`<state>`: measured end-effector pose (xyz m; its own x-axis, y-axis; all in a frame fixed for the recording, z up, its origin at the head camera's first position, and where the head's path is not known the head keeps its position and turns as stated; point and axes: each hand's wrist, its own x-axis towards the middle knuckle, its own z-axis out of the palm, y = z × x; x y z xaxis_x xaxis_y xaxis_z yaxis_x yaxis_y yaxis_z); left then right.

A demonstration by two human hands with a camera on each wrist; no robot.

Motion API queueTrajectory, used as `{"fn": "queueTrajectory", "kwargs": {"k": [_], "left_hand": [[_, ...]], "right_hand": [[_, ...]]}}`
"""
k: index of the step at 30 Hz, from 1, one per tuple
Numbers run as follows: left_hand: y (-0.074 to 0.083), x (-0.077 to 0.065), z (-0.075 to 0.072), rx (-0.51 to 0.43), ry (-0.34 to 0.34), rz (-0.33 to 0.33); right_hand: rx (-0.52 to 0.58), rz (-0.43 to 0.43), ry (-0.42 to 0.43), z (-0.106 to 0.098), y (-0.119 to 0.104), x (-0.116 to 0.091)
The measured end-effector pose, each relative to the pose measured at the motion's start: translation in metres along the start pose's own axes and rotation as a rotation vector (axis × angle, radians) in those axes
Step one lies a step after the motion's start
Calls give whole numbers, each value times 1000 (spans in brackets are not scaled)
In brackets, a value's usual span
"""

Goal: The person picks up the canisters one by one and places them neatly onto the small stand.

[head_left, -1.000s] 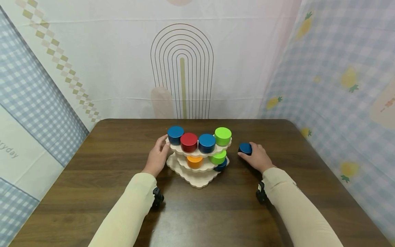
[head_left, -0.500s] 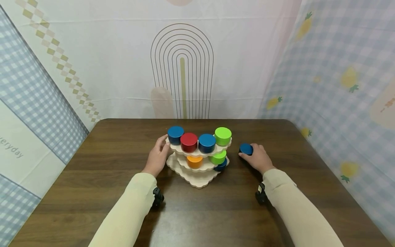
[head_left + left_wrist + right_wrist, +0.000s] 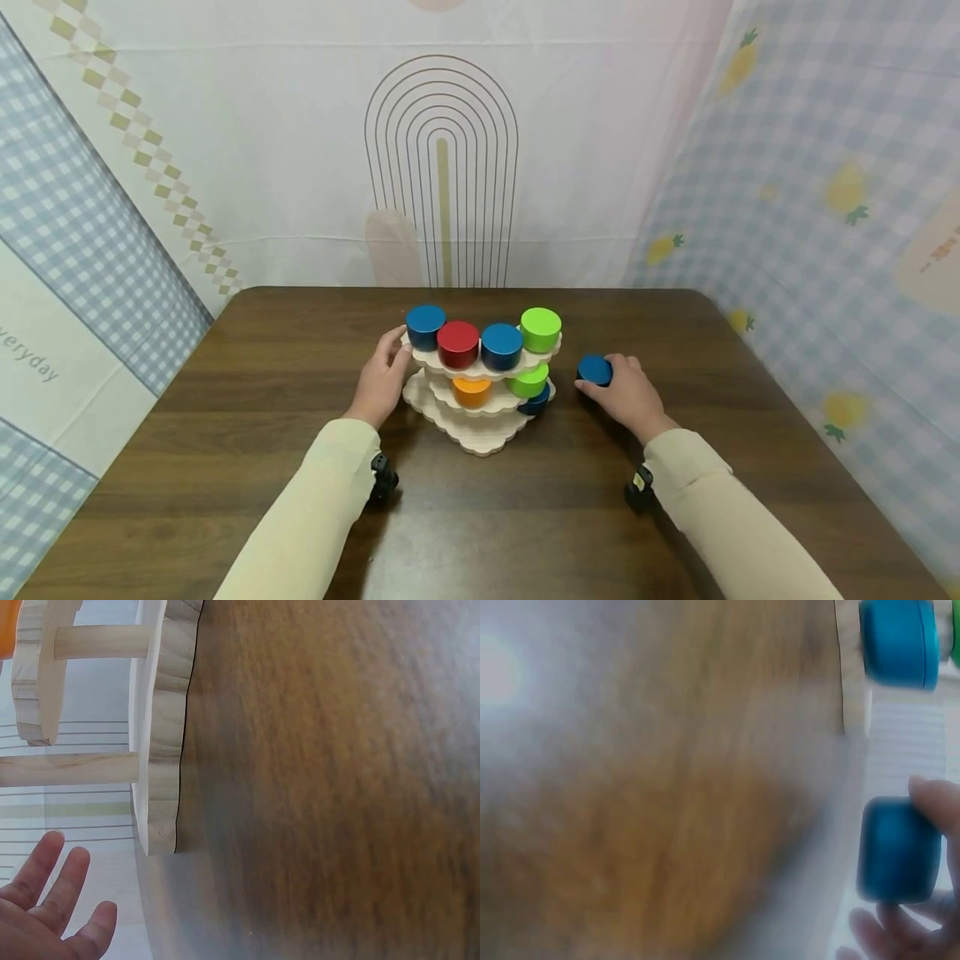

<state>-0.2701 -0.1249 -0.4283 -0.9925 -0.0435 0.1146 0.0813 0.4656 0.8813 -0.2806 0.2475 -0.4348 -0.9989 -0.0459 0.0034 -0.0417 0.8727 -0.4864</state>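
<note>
A three-tier wooden stand [image 3: 480, 435] with scalloped shelves sits mid-table. Its top shelf carries a blue [image 3: 425, 326], a red [image 3: 458, 343], another blue [image 3: 502, 346] and a green cylinder [image 3: 541, 328]. An orange one [image 3: 472, 391], a green one [image 3: 528, 382] and a blue one [image 3: 537, 403] sit lower down. My left hand [image 3: 384, 373] rests against the top shelf's left edge, fingers straight. My right hand [image 3: 626, 392] grips a loose blue cylinder [image 3: 596, 370] just right of the stand; the right wrist view shows that blue cylinder [image 3: 898, 849] between my fingertips [image 3: 934, 804].
The brown wooden table [image 3: 480, 517] is walled by patterned cloth at the back and on both sides. The left wrist view shows the stand's base edge [image 3: 159, 735] on the tabletop [image 3: 330, 780] and my left fingers [image 3: 52, 900].
My right hand with the blue cylinder has lifted slightly and shifted a little leftwards, toward the stand. The left hand has stayed at the top shelf.
</note>
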Motion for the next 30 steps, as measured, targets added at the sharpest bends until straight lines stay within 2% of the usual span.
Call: {"fn": "queueTrajectory", "kwargs": {"k": [23, 30], "left_hand": [[3, -2, -1, -7, -6, -8], [2, -1, -1, -3, -6, -6]], "right_hand": [[-17, -78, -1, 11, -35, -56], [-22, -102, -30, 18, -47, -67]]}}
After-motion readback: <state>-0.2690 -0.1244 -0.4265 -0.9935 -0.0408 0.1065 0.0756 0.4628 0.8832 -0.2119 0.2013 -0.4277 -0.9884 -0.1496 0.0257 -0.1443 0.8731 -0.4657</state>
